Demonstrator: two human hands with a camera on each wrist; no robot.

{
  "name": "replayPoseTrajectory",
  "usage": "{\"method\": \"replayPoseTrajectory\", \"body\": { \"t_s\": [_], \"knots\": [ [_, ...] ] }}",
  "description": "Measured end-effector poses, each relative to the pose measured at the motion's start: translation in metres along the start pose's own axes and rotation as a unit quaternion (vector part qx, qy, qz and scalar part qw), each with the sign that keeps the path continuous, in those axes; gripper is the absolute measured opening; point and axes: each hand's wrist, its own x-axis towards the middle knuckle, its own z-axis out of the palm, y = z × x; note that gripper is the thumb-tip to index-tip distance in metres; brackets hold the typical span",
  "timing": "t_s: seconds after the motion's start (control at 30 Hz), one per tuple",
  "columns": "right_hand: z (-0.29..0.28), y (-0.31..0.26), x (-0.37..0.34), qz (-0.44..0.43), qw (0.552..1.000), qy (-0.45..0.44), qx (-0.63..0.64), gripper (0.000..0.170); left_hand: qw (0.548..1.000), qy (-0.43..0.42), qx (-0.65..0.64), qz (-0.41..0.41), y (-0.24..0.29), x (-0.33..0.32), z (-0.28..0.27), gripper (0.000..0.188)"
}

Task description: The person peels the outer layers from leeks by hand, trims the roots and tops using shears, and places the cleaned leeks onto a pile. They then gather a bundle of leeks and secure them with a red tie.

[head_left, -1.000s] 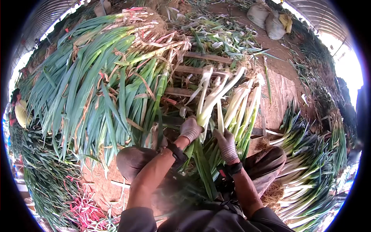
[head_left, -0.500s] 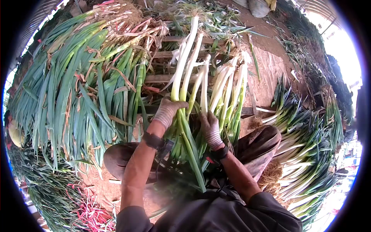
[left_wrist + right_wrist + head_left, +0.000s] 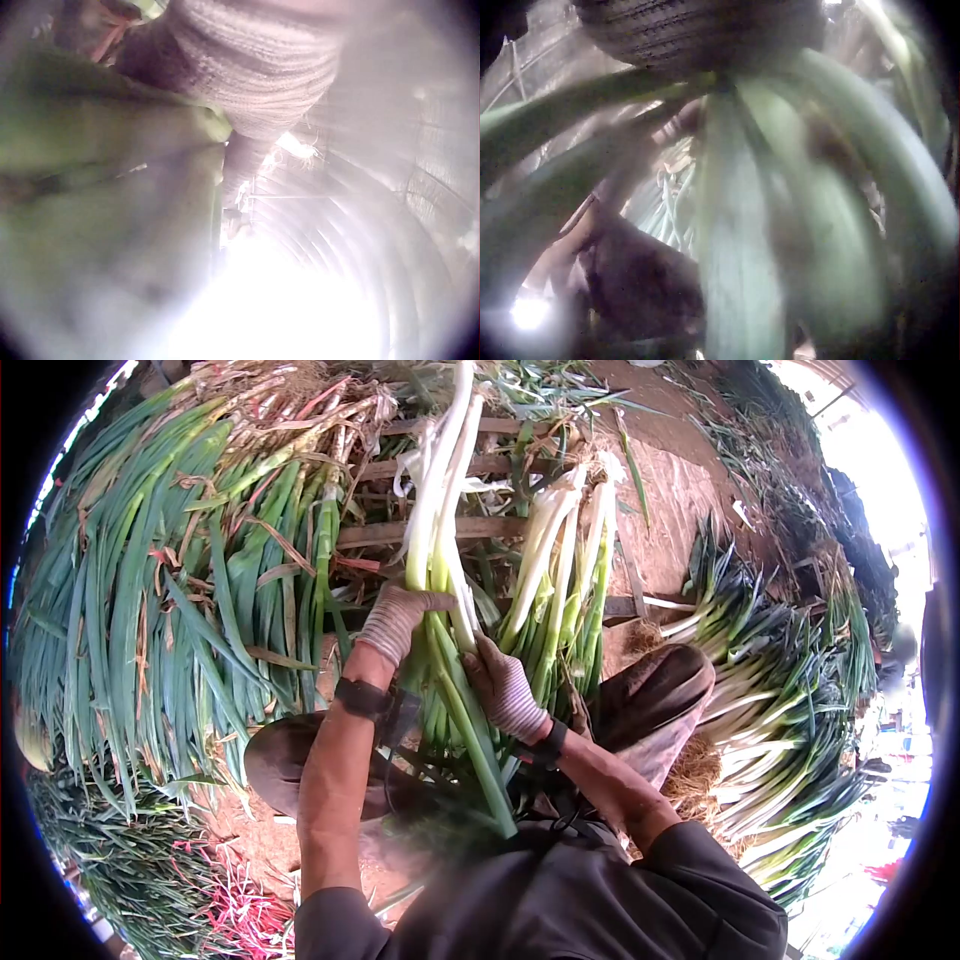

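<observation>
Head view: left hand (image 3: 395, 622), in a glove with a striped cuff, centre of frame, clamped round a small bunch of green onions (image 3: 432, 520), thumb across the front of the stems. Bunch is mid-frame: white ends point up to the top edge, green leaves run down to the lap at lower centre. Right hand (image 3: 508, 685), also gloved, just below and to the right, fingers curled on a stalk of the same bunch, thumb up along it. The two hands are near each other.

Right wrist view: broad leaves fan out below the glove, partly blurred. Left wrist view: striped knit fabric at the top, big green leaf filling the left side, glare at bottom centre; fingertips can't be made out there.

Second group of stalks (image 3: 560, 560) stands just right of the bunch, pale ends up. Wooden slats (image 3: 440, 533) lie behind, upper centre. Large leafy pile (image 3: 140, 600) fills the upper left, roots toward the top. Another pile (image 3: 790, 730) at right, white stems pointing left, leaves to the right. Dark green heap (image 3: 110, 870) lower left, red strips (image 3: 245, 910) beside it. Brown ground (image 3: 690, 530) upper right. Dark straps on both wrists; left wristband (image 3: 362, 698), right wristband (image 3: 546, 743). Bent knees either side of the work, right knee (image 3: 660, 700) next to the right-hand pile.
</observation>
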Motion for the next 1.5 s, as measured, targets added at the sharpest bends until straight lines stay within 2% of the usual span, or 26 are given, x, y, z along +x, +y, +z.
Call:
{"method": "replayPoseTrajectory", "body": {
  "t_s": [0.07,0.17,0.2,0.27,0.3,0.33,0.37,0.4,0.43,0.47,0.5,0.53,0.6,0.67,0.73,0.77,0.87,0.9,1.0,1.03,1.13,1.2,1.27,1.3,1.4,1.5],
  "knots": [
    [0.001,-0.001,-0.002,0.008,0.998,0.020,-0.051,0.029,0.999,0.026,0.034,0.025,-0.004,0.008,-0.003,0.040],
    [-0.002,-0.009,-0.001,-0.021,0.994,0.036,-0.104,0.025,0.994,0.094,0.060,-0.019,-0.001,0.013,-0.008,0.042],
    [-0.006,-0.007,-0.004,-0.024,0.992,-0.004,-0.121,0.024,0.995,0.095,0.034,-0.012,0.002,0.011,-0.015,0.045],
    [-0.020,0.009,-0.013,-0.030,0.984,-0.083,-0.157,0.022,0.995,0.092,-0.014,0.034,0.016,0.003,-0.025,0.038],
    [-0.026,0.032,-0.005,-0.059,0.974,-0.031,-0.219,0.020,0.994,0.082,-0.047,0.063,0.021,0.004,-0.030,0.037],
    [-0.038,0.054,0.006,-0.034,0.973,0.028,-0.225,0.018,0.990,0.072,-0.080,0.087,0.021,0.003,-0.032,0.036],
    [-0.050,0.052,0.029,0.141,0.949,0.062,-0.276,0.019,0.993,0.061,-0.072,0.074,0.021,0.003,-0.034,0.035],
    [-0.060,0.048,0.049,0.143,0.949,0.135,-0.245,0.028,0.992,0.062,-0.061,0.088,0.020,0.002,-0.031,0.036],
    [-0.071,0.050,0.070,0.155,0.936,0.134,-0.288,0.036,0.991,0.063,-0.048,0.104,0.019,-0.001,-0.026,0.036],
    [-0.077,0.053,0.091,0.205,0.914,0.114,-0.331,0.050,0.990,0.064,-0.034,0.120,0.018,-0.002,-0.023,0.036],
    [-0.082,0.059,0.114,0.246,0.898,0.087,-0.354,0.054,0.997,0.036,-0.020,0.070,0.010,0.007,-0.024,0.038],
    [-0.085,0.068,0.130,0.285,0.880,0.059,-0.377,0.058,0.996,0.039,-0.010,0.077,0.013,0.002,-0.018,0.037],
    [-0.079,0.085,0.140,0.286,0.858,0.059,-0.423,0.059,0.993,0.007,-0.038,0.110,0.002,0.010,-0.013,0.042],
    [-0.072,0.081,0.151,0.304,0.842,0.042,-0.443,0.056,0.998,-0.013,-0.003,0.069,0.002,0.013,-0.009,0.040],
    [-0.070,0.070,0.158,0.316,0.848,0.058,-0.422,0.057,0.997,-0.005,-0.015,0.076,0.003,0.011,-0.001,0.038],
    [-0.072,0.063,0.159,0.295,0.875,0.024,-0.382,0.062,0.993,-0.029,-0.054,0.102,-0.002,0.015,0.000,0.036],
    [-0.050,0.054,0.159,0.164,0.948,0.113,-0.248,0.046,0.996,-0.010,-0.046,0.077,-0.004,0.020,0.006,0.039],
    [-0.043,0.050,0.160,0.123,0.974,0.137,-0.134,0.036,0.996,-0.007,-0.069,0.061,-0.005,0.021,0.008,0.041],
    [-0.025,0.010,0.170,0.061,0.985,0.152,-0.057,0.029,0.993,0.008,-0.015,0.113,-0.009,0.025,0.010,0.040],
    [-0.019,0.008,0.177,0.072,0.985,0.156,0.028,0.027,0.992,0.016,0.010,0.122,-0.012,0.029,0.008,0.040],
    [-0.004,0.012,0.182,0.063,0.965,0.208,0.146,0.027,0.991,0.021,0.041,0.127,-0.022,0.038,0.008,0.040],
    [0.000,0.040,0.183,0.063,0.975,0.205,0.061,0.031,0.995,0.008,0.013,0.100,-0.014,0.026,0.008,0.040],
    [0.003,0.039,0.177,0.089,0.977,0.193,-0.002,0.035,0.995,0.008,-0.028,0.100,-0.012,0.021,0.009,0.042],
    [-0.006,0.039,0.172,0.110,0.982,0.120,-0.096,0.041,0.994,0.007,-0.048,0.098,-0.012,0.019,0.010,0.044],
    [-0.020,0.048,0.168,0.098,0.967,0.010,-0.233,0.044,0.992,-0.015,-0.054,0.113,-0.021,0.025,0.006,0.041],
    [-0.023,0.033,0.160,0.132,0.925,0.048,-0.354,0.043,0.997,-0.006,-0.044,0.065,-0.011,0.017,0.006,0.039]
  ]
}}
